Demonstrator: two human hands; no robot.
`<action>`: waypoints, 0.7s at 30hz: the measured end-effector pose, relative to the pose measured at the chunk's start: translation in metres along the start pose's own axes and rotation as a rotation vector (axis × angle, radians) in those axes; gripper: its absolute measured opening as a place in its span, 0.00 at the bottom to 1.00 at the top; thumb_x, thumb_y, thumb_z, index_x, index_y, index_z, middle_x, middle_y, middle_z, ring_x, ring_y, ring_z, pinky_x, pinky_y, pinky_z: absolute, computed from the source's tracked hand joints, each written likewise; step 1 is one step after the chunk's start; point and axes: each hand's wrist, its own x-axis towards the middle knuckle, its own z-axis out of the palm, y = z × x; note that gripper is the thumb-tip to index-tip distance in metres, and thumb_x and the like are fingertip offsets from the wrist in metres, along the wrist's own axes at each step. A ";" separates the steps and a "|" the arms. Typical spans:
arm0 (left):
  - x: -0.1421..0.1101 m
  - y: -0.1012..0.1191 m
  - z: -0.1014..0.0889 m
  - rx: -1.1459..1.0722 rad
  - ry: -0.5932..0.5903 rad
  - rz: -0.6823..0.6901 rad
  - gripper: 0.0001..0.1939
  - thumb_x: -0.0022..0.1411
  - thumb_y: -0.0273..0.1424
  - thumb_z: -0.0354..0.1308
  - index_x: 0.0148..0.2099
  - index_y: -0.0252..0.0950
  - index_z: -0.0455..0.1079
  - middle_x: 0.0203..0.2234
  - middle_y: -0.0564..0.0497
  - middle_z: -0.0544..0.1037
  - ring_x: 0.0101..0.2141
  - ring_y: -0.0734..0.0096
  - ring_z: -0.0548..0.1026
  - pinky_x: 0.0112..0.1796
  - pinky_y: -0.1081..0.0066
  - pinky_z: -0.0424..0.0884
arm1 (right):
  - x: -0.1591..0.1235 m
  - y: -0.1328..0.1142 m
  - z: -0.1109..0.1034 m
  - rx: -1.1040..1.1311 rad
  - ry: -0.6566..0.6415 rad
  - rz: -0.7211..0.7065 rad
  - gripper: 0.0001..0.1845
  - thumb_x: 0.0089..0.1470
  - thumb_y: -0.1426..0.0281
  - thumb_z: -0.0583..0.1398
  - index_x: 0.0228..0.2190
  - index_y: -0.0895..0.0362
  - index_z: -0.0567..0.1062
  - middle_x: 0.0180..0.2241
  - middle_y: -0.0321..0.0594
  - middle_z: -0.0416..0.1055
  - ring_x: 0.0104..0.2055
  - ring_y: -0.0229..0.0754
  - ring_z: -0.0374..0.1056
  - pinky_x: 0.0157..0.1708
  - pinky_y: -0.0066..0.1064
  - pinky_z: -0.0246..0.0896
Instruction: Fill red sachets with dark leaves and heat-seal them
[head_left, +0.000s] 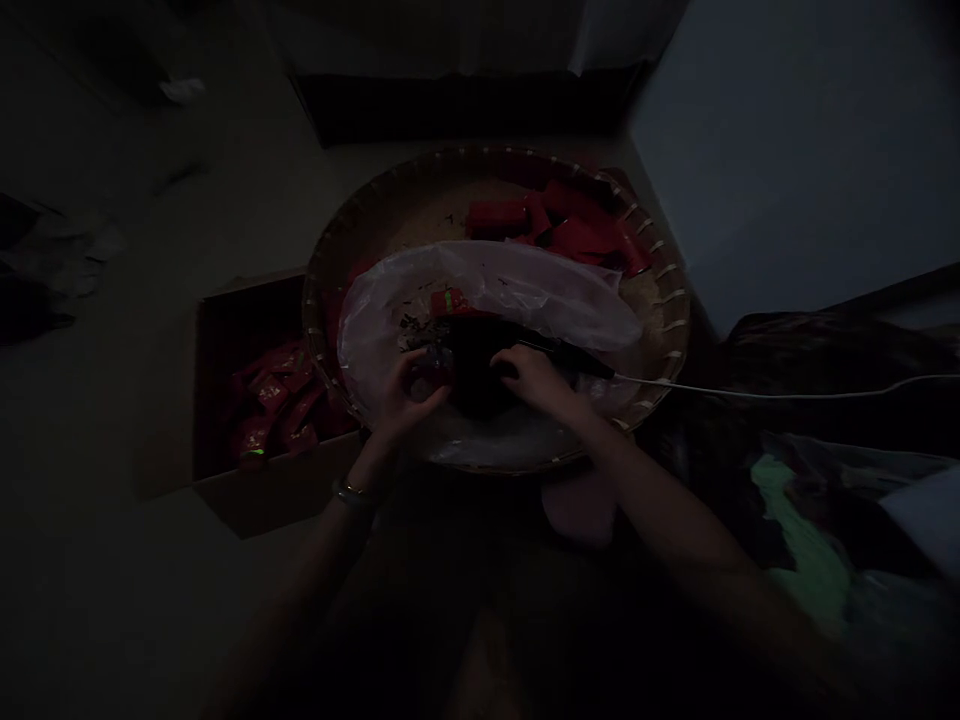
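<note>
The picture is very dark. My left hand (409, 395) is curled, thumb and fingers round something small and dim at the left side of a black object (480, 370); I cannot make out what it is. My right hand (534, 378) has its fingers bent in at the black object's right side, and their tips are hard to see. A small red packet (448, 302) with a green mark lies just beyond the black object. Dark, leaf-like bits (415, 325) are scattered to its left on a pale plastic sheet (375, 290).
The sheet lies in a round woven tray (679, 330) with red packets (577, 225) at its far right. A white cord (757, 394) runs off to the right. At left, a cardboard box (262, 505) holds several red packets (281, 390). Cloth and plastic (802, 540) lie at right.
</note>
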 end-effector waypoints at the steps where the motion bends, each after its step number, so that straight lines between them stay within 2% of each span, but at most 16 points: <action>1: 0.000 0.000 0.001 -0.001 -0.017 0.018 0.26 0.51 0.32 0.65 0.52 0.37 0.65 0.41 0.47 0.75 0.38 0.69 0.76 0.41 0.69 0.74 | -0.001 0.000 -0.001 0.001 0.014 0.013 0.19 0.47 0.81 0.60 0.43 0.57 0.75 0.39 0.43 0.69 0.42 0.44 0.67 0.45 0.35 0.61; 6: 0.002 0.004 0.005 0.019 -0.116 0.071 0.26 0.53 0.31 0.64 0.54 0.38 0.65 0.43 0.46 0.75 0.35 0.71 0.75 0.38 0.70 0.73 | -0.004 -0.004 0.006 -0.064 -0.060 -0.004 0.36 0.44 0.76 0.65 0.55 0.53 0.65 0.49 0.45 0.63 0.48 0.47 0.64 0.46 0.37 0.60; 8: 0.003 0.004 0.006 0.023 -0.114 0.078 0.25 0.53 0.31 0.64 0.54 0.38 0.66 0.43 0.46 0.75 0.35 0.71 0.75 0.38 0.70 0.73 | -0.002 -0.004 0.011 -0.096 -0.084 -0.013 0.33 0.45 0.77 0.64 0.54 0.54 0.66 0.48 0.46 0.64 0.47 0.47 0.64 0.45 0.37 0.60; 12: 0.003 0.003 0.006 0.038 -0.106 0.056 0.25 0.52 0.31 0.64 0.53 0.37 0.66 0.44 0.45 0.75 0.38 0.68 0.76 0.40 0.68 0.74 | 0.004 0.000 0.014 -0.033 -0.058 -0.030 0.19 0.47 0.81 0.60 0.43 0.57 0.73 0.39 0.42 0.68 0.41 0.44 0.66 0.42 0.34 0.59; 14: 0.002 0.002 0.006 0.042 -0.108 0.051 0.25 0.52 0.31 0.64 0.53 0.37 0.66 0.44 0.44 0.75 0.40 0.66 0.76 0.41 0.67 0.74 | 0.005 0.002 0.014 0.012 -0.026 -0.035 0.20 0.46 0.79 0.61 0.43 0.58 0.72 0.40 0.42 0.67 0.42 0.44 0.65 0.42 0.34 0.59; 18: 0.003 0.001 0.006 0.049 -0.109 0.076 0.25 0.52 0.32 0.64 0.52 0.37 0.66 0.45 0.44 0.75 0.42 0.64 0.76 0.43 0.66 0.74 | 0.003 -0.001 0.019 -0.021 -0.054 -0.084 0.32 0.42 0.76 0.66 0.51 0.57 0.68 0.46 0.46 0.64 0.47 0.46 0.63 0.46 0.37 0.58; 21: 0.003 -0.001 0.006 0.048 -0.103 0.078 0.25 0.52 0.31 0.64 0.52 0.37 0.66 0.45 0.45 0.75 0.42 0.65 0.76 0.43 0.67 0.73 | 0.003 -0.005 0.020 -0.047 -0.077 -0.088 0.24 0.44 0.78 0.63 0.46 0.57 0.72 0.43 0.44 0.66 0.43 0.44 0.65 0.43 0.35 0.59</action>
